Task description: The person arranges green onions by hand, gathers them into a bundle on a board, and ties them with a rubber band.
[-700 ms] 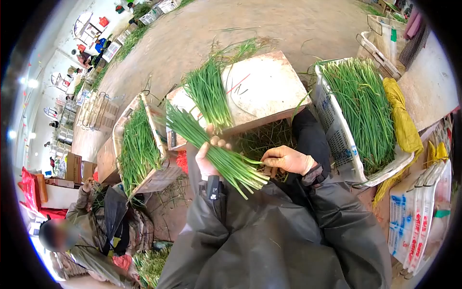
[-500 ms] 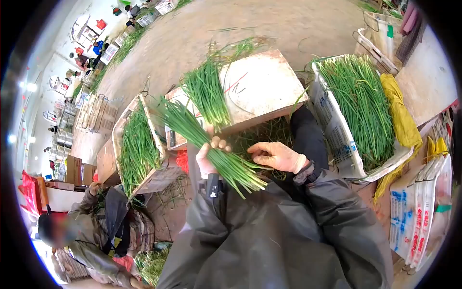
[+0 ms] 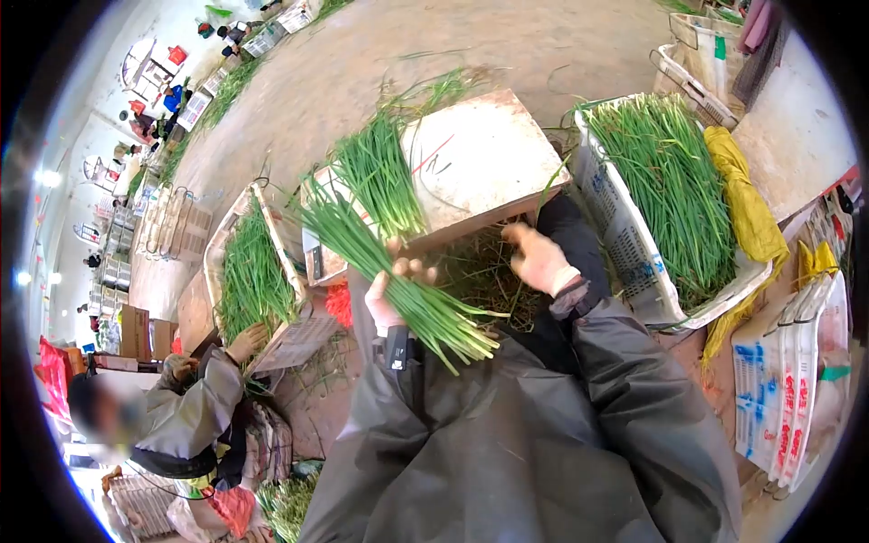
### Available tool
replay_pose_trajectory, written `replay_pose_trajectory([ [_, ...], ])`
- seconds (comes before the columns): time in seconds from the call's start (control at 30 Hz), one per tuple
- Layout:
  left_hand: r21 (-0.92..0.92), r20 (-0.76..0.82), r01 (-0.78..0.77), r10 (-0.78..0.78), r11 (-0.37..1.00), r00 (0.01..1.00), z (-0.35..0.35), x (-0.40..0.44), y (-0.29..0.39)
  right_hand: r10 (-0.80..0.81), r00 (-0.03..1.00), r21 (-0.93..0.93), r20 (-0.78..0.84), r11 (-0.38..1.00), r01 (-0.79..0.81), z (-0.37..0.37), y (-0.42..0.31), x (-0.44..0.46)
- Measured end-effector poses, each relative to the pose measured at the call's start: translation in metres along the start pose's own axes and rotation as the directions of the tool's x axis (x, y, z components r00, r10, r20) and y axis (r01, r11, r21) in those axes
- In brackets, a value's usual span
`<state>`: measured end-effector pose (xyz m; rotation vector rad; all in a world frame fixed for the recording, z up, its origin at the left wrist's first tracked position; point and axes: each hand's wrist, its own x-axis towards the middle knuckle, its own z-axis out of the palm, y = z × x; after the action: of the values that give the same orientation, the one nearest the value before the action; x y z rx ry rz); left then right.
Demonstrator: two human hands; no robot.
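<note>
A bunch of long green stalks (image 3: 409,303) is gripped in my left hand (image 3: 387,294), its pale cut ends pointing down to the right. My right hand (image 3: 539,258), slightly blurred, is apart from the bunch, above scraps of greens beside my knee; whether its fingers hold anything is too unclear to tell. Another green bundle (image 3: 380,181) lies on the pale board (image 3: 493,154) in front of me, just beyond my left hand.
On the right stands a white crate (image 3: 625,244) full of green stalks, with a yellow sack (image 3: 744,204) over its edge. Another filled crate (image 3: 294,342) is at left, where a co-worker (image 3: 190,407) sits. Stacked crates (image 3: 787,389) stand lower right.
My right hand has left the stalk ends and moved up and to the right. My left hand keeps the bunch. The co-worker's arm now reaches to the left crate.
</note>
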<state>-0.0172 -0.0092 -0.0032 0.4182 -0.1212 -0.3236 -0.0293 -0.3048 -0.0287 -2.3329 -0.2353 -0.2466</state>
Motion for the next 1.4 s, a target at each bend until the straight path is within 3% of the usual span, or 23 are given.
replay_pose_trajectory([
  [0.07,-0.091,0.038,-0.002,0.005,0.996,0.999,-0.008,0.001,0.002,-0.027,0.87,0.333,0.493,0.929,-0.16,-0.004,-0.001,-0.019],
  [0.1,-0.104,0.029,-0.021,0.024,0.994,0.999,-0.008,0.002,0.002,-0.062,0.788,0.427,0.613,0.864,-0.265,-0.012,-0.017,-0.023],
  [0.2,-0.143,-0.015,-0.072,0.07,0.987,0.997,-0.009,0.003,0.003,-0.321,0.763,0.658,0.562,0.732,-0.176,0.016,-0.026,-0.036],
  [0.23,-0.139,-0.022,-0.082,0.08,0.987,0.997,-0.011,0.004,0.005,-0.326,0.838,0.707,0.439,0.7,-0.099,0.026,-0.03,-0.041],
  [0.3,-0.141,-0.101,-0.118,0.105,0.983,0.989,-0.007,0.003,0.007,-0.195,0.735,0.607,0.649,0.715,-0.347,0.012,-0.027,-0.03],
  [0.33,-0.171,-0.032,-0.092,0.087,0.981,0.996,-0.013,0.004,0.009,-0.13,0.66,0.533,0.74,0.711,-0.458,-0.002,-0.031,-0.026],
  [0.4,-0.224,0.107,-0.034,0.06,0.974,0.992,-0.024,0.006,0.017,-0.155,0.773,0.692,0.615,0.576,-0.435,-0.014,-0.027,-0.029],
  [0.5,-0.235,0.086,-0.08,0.103,0.969,0.991,-0.022,0.002,0.015,0.094,0.908,0.819,0.408,0.403,-0.409,-0.015,-0.003,-0.031],
  [0.6,-0.226,0.056,-0.107,0.122,0.968,0.991,-0.017,-0.001,0.014,0.451,0.836,0.669,0.312,0.521,-0.53,-0.006,0.049,-0.031],
  [0.63,-0.205,0.054,-0.116,0.13,0.972,0.99,-0.018,-0.001,0.015,0.365,0.926,0.224,0.097,0.899,-0.377,-0.002,0.048,-0.033],
  [0.67,-0.184,0.05,-0.124,0.136,0.975,0.989,-0.019,-0.002,0.016,0.219,0.974,-0.041,-0.052,0.974,-0.221,0.0,0.046,-0.047],
  [0.73,-0.177,0.051,-0.117,0.128,0.977,0.99,-0.02,0.001,0.014,0.22,0.975,0.414,-0.012,0.889,-0.195,-0.014,0.008,-0.041],
  [0.77,-0.167,0.045,-0.117,0.127,0.979,0.991,-0.02,0.001,0.013,0.202,0.973,0.518,0.115,0.823,-0.232,-0.021,-0.002,-0.037],
  [0.8,-0.155,0.038,-0.117,0.124,0.981,0.992,-0.02,0.0,0.013,0.052,0.988,0.539,0.143,0.834,-0.121,-0.035,-0.028,-0.033],
  [0.87,-0.127,0.023,-0.11,0.114,0.986,0.993,-0.015,0.0,0.009,-0.248,0.958,0.438,0.146,0.884,0.163,-0.043,-0.06,-0.028],
  [0.9,-0.1,-0.002,-0.115,0.115,0.988,0.993,-0.015,0.0,0.008,-0.323,0.936,0.371,0.14,0.894,0.252,-0.039,-0.073,-0.027],
  [1.0,-0.027,-0.021,-0.103,0.102,0.994,0.995,-0.013,0.0,0.005,-0.512,0.845,0.074,0.156,0.859,0.507,-0.016,-0.098,-0.023],
  [1.07,0.028,-0.048,-0.091,0.093,0.995,0.995,-0.008,-0.001,0.003,-0.542,0.826,-0.008,0.153,0.836,0.549,0.002,-0.107,-0.022],
  [1.1,0.038,-0.047,-0.082,0.084,0.996,0.995,-0.005,-0.002,0.002,-0.544,0.83,-0.087,0.123,0.827,0.555,0.008,-0.111,-0.019],
  [1.2,0.052,-0.006,-0.058,0.058,0.997,0.998,-0.011,-0.002,0.001,-0.485,0.875,0.042,0.0,0.874,0.484,0.008,-0.112,-0.012],
  [1.27,0.063,-0.012,-0.056,0.057,0.996,0.998,-0.016,-0.003,0.001,-0.415,0.886,0.113,-0.206,0.889,0.443,0.008,-0.099,0.0],
  [1.33,0.06,-0.03,-0.051,0.052,0.997,0.998,-0.012,-0.004,-0.002,-0.079,0.977,0.532,-0.199,0.828,0.175,-0.013,-0.099,0.004],
  [1.4,0.036,0.01,-0.034,0.034,0.999,0.999,-0.014,-0.004,-0.002,0.066,0.975,0.527,-0.212,0.848,0.057,-0.017,-0.078,0.009],
])
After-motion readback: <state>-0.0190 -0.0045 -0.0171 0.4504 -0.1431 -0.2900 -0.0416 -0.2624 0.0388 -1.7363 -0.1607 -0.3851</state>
